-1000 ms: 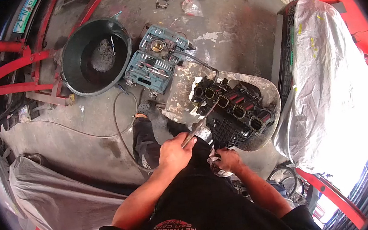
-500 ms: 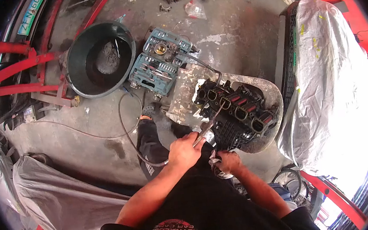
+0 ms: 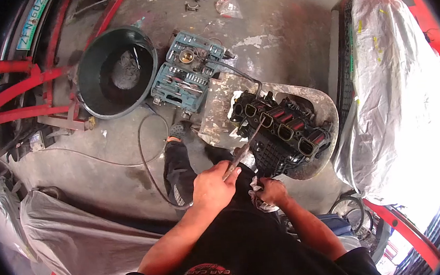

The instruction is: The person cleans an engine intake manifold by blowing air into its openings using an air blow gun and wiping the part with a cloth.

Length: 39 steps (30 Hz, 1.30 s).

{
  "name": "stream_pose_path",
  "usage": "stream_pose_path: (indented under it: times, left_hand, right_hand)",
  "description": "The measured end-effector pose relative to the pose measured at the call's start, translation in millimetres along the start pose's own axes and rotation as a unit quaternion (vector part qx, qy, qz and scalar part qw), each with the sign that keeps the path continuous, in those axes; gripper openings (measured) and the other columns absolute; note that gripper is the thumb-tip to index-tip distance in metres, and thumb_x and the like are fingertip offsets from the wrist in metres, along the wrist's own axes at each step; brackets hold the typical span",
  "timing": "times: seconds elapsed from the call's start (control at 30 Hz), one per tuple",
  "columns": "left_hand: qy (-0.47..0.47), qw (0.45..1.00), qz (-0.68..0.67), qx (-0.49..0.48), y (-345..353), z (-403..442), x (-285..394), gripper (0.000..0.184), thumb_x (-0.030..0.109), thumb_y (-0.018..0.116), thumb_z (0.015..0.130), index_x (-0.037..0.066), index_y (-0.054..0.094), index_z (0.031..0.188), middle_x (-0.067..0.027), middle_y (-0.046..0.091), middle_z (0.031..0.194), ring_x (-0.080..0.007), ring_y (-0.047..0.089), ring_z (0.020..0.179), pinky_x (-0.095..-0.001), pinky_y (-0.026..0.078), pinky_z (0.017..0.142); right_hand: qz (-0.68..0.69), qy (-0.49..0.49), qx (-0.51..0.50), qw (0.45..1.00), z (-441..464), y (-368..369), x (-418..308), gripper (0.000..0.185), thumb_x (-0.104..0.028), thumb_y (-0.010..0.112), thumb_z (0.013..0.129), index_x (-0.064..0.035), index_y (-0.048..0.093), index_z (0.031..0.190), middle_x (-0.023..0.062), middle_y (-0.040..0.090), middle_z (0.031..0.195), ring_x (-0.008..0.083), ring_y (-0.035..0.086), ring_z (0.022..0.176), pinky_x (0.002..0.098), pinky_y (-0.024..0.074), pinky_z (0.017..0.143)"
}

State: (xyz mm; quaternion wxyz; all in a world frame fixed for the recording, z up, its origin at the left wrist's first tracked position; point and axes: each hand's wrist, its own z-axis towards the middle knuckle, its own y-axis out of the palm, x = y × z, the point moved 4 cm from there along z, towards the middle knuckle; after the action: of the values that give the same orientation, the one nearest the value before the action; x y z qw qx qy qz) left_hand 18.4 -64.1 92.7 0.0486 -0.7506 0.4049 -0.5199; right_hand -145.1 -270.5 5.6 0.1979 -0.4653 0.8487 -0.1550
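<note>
Diagonally, the wand points forward and right, apparently touching the manifold.

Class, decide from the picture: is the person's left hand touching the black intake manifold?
Apart. The head view shows a gap between the left hand and the black intake manifold; the wand in that hand points across it.

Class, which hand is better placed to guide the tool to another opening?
Probably the left hand: it grips the tool, aimed at the black part; the right hand holds crumpled cloth.
</note>
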Motion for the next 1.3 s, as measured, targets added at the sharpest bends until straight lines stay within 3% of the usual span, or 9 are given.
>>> stream_pose_path:
  times: [0.47,0.57,0.73,0.87,0.9,1.0,1.3]
  left_hand:
    - [-0.055,0.997,-0.047,-0.011,15,-1,-22,0.025,0.024,0.074,0.091,0.005,0.07,0.106,-0.0208,0.069,0.079,-0.0389,0.07,0.076,-0.0421,0.053,0.063]
    - [0.044,0.998,-0.019,0.046,22,-6,-27,0.027,0.03,0.071,0.092,0.005,0.068,0.101,-0.0187,0.071,0.086,-0.0412,0.069,0.076,-0.0481,0.055,0.065]
    - [0.048,0.997,-0.005,0.053,14,-8,-28,0.026,0.024,0.073,0.09,0.003,0.068,0.104,-0.0191,0.071,0.09,-0.0414,0.069,0.079,-0.0476,0.056,0.068]
    - [0.083,0.995,-0.016,0.046,11,-9,-17,0.023,0.019,0.074,0.089,0.003,0.068,0.105,-0.0189,0.071,0.09,-0.0412,0.069,0.08,-0.0461,0.055,0.069]
    - [0.038,0.999,-0.019,0.015,13,-11,-19,0.023,0.018,0.074,0.088,0.004,0.069,0.105,-0.0186,0.071,0.089,-0.0411,0.069,0.081,-0.0449,0.055,0.069]
    - [0.057,0.998,-0.004,0.011,13,-7,-7,0.023,0.019,0.074,0.088,0.004,0.069,0.105,-0.0191,0.071,0.088,-0.0412,0.069,0.081,-0.0451,0.055,0.07]
    - [0.049,0.997,0.045,0.027,21,-1,-7,0.024,0.023,0.074,0.09,0.004,0.07,0.104,-0.0207,0.071,0.086,-0.0418,0.069,0.08,-0.0459,0.055,0.07]
  right_hand:
    - [-0.019,0.006,-0.013,1.0,11,17,12,0.058,-0.054,0.069,0.082,-0.0109,0.065,0.12,0.0178,0.072,0.111,0.0371,0.068,0.107,0.0475,0.0515,0.094]
    - [-0.008,-0.003,-0.01,1.0,12,17,15,0.058,-0.054,0.069,0.081,-0.0118,0.065,0.121,0.0177,0.072,0.111,0.0371,0.068,0.106,0.0468,0.0515,0.094]
    - [0.012,0.015,0.005,1.0,13,19,13,0.06,-0.057,0.071,0.079,-0.0087,0.067,0.115,0.0182,0.072,0.11,0.0378,0.068,0.105,0.0474,0.0525,0.093]
    - [0.067,-0.019,0.0,0.998,8,10,7,0.055,-0.05,0.071,0.08,-0.0091,0.067,0.116,0.0172,0.071,0.115,0.0351,0.066,0.111,0.046,0.0512,0.097]
    - [0.056,-0.019,-0.01,0.998,10,12,8,0.054,-0.045,0.071,0.08,-0.0093,0.066,0.12,0.0175,0.071,0.116,0.0345,0.066,0.113,0.0452,0.0505,0.098]
    - [0.053,-0.021,0.01,0.998,10,17,8,0.049,-0.04,0.072,0.078,-0.0115,0.067,0.118,0.0151,0.072,0.116,0.0342,0.067,0.111,0.0456,0.0512,0.096]
    - [0.069,-0.038,0.017,0.997,13,29,20,0.058,-0.042,0.071,0.08,-0.0077,0.062,0.126,0.0187,0.071,0.116,0.0353,0.067,0.111,0.0461,0.0507,0.097]
